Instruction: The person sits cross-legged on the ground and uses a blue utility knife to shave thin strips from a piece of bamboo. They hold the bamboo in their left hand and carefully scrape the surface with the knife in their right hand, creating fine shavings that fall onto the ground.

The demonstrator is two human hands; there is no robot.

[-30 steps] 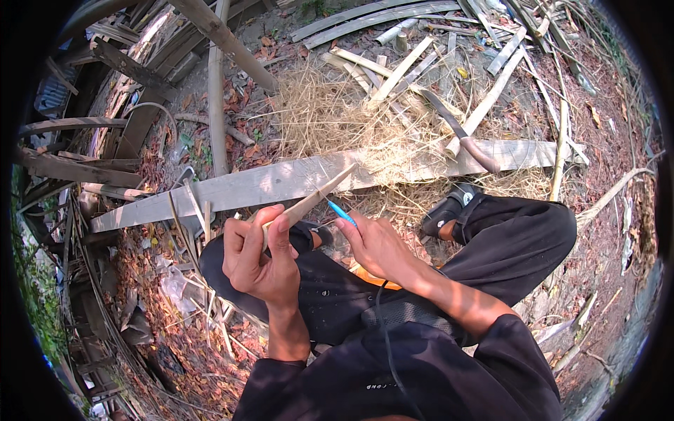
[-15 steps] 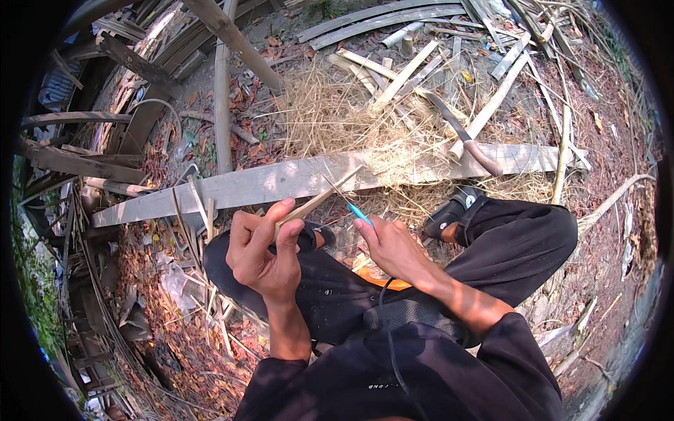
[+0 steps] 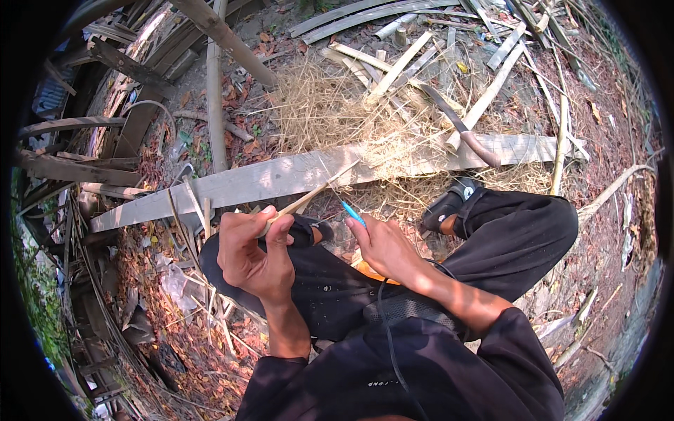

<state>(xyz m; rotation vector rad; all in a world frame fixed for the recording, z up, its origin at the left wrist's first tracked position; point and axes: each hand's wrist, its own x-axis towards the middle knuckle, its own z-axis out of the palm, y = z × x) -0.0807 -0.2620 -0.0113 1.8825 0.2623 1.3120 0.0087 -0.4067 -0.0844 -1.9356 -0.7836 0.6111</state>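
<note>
My left hand [image 3: 258, 256] pinches a thin, pale bamboo strip [image 3: 303, 201] between thumb and fingers. The strip slants up and away, and its far end narrows. In my right hand [image 3: 390, 249] is a small knife [image 3: 354, 213] with a bright blue handle, its slim blade pointing forward and to the left. The blade crosses near the far part of the strip; whether it touches the strip I cannot tell. My thumb lies along the knife's handle, and the other fingers are mostly hidden beneath.
A long grey plank [image 3: 253, 179] lies across the ground past my legs. On its right part rests a curved machete [image 3: 455, 119] with a wooden handle. Straw-like shavings [image 3: 323, 112] and split bamboo pieces [image 3: 404, 67] lie behind. Old timber [image 3: 77, 168] is stacked at the left.
My left hand has shifted slightly left and down with the bamboo strip. The knife in my right hand sits a little further left. Both grips are kept.
</note>
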